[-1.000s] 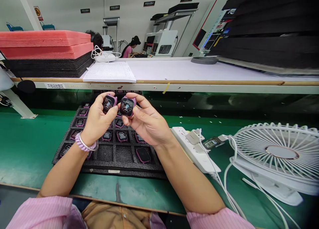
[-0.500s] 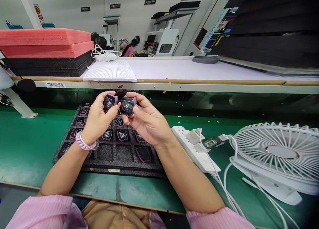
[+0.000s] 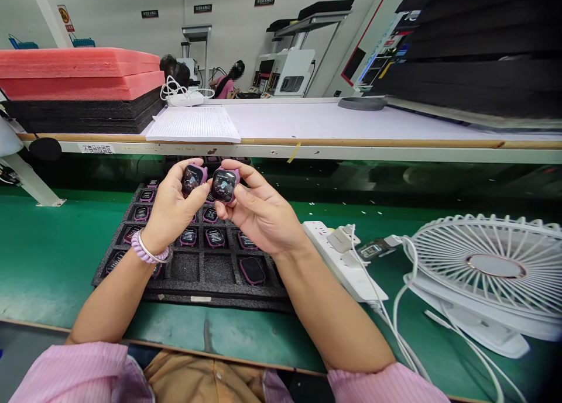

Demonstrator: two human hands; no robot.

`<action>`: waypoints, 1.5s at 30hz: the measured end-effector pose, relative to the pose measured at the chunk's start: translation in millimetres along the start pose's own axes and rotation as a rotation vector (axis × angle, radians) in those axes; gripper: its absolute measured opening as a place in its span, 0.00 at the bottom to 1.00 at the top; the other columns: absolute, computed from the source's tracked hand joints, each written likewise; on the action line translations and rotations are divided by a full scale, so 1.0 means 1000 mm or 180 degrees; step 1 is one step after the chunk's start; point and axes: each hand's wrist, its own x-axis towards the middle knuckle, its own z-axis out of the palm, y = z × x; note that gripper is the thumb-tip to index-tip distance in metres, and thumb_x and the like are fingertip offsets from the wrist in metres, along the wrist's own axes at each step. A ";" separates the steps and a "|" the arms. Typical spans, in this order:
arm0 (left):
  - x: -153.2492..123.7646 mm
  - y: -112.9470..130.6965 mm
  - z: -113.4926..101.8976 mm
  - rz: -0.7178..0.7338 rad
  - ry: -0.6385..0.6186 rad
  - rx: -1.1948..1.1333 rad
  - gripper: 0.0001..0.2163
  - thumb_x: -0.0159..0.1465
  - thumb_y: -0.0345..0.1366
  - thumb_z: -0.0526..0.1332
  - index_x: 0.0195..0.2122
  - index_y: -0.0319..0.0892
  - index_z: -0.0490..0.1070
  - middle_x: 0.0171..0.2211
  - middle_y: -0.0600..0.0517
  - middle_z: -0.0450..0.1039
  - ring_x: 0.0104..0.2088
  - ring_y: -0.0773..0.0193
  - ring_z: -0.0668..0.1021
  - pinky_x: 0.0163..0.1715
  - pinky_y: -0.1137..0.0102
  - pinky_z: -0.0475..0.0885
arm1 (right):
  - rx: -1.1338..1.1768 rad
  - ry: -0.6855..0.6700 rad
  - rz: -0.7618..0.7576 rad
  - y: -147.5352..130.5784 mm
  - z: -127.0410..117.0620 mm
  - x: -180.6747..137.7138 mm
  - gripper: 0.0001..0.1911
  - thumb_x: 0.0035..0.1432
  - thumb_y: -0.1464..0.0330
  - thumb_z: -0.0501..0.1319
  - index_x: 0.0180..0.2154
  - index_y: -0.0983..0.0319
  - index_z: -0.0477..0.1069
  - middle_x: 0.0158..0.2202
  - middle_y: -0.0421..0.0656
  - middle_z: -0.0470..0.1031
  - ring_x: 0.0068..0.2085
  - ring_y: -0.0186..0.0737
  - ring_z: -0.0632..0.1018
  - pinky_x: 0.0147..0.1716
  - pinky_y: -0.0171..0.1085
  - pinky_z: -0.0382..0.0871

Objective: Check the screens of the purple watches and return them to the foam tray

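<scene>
2 glossy, squarish handheld watches [image 3: 224, 185]

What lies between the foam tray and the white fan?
Head view, going right from the foam tray: the right forearm, the white power strip with its plugs, a small black device and white cables, then the white fan.

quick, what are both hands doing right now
Left hand: closed, holding a purple-cased smartwatch above the foam tray.
Right hand: closed, holding another purple-cased smartwatch.
</scene>
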 end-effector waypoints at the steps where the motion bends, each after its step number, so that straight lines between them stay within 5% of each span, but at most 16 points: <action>1: 0.000 0.000 0.000 0.0008 0.0008 0.0004 0.16 0.61 0.35 0.66 0.50 0.42 0.71 0.45 0.48 0.77 0.48 0.59 0.79 0.46 0.68 0.77 | -0.0018 0.0014 0.0018 -0.001 0.000 0.000 0.24 0.59 0.62 0.75 0.53 0.53 0.71 0.39 0.37 0.74 0.33 0.37 0.76 0.36 0.38 0.75; 9: 0.001 -0.003 -0.001 -0.0152 -0.0042 -0.0011 0.18 0.60 0.35 0.67 0.51 0.41 0.72 0.46 0.48 0.76 0.44 0.61 0.79 0.42 0.69 0.77 | -0.0019 0.0025 0.0059 0.001 -0.004 0.002 0.22 0.59 0.64 0.75 0.53 0.54 0.73 0.40 0.37 0.75 0.33 0.36 0.77 0.35 0.37 0.75; 17: 0.006 0.001 0.000 -0.0942 -0.0072 -0.0882 0.26 0.63 0.35 0.66 0.62 0.41 0.65 0.35 0.54 0.72 0.21 0.75 0.70 0.22 0.76 0.68 | -0.0055 0.0363 0.0320 -0.005 -0.022 0.009 0.20 0.61 0.64 0.69 0.54 0.57 0.70 0.42 0.43 0.80 0.36 0.40 0.78 0.37 0.38 0.75; 45: 0.004 0.000 0.001 -0.0636 -0.0274 -0.0872 0.21 0.58 0.29 0.63 0.53 0.41 0.68 0.39 0.53 0.77 0.26 0.70 0.82 0.29 0.75 0.82 | -0.0520 0.0506 0.0083 0.002 -0.016 0.010 0.27 0.51 0.68 0.69 0.53 0.59 0.68 0.37 0.38 0.76 0.30 0.36 0.77 0.32 0.38 0.73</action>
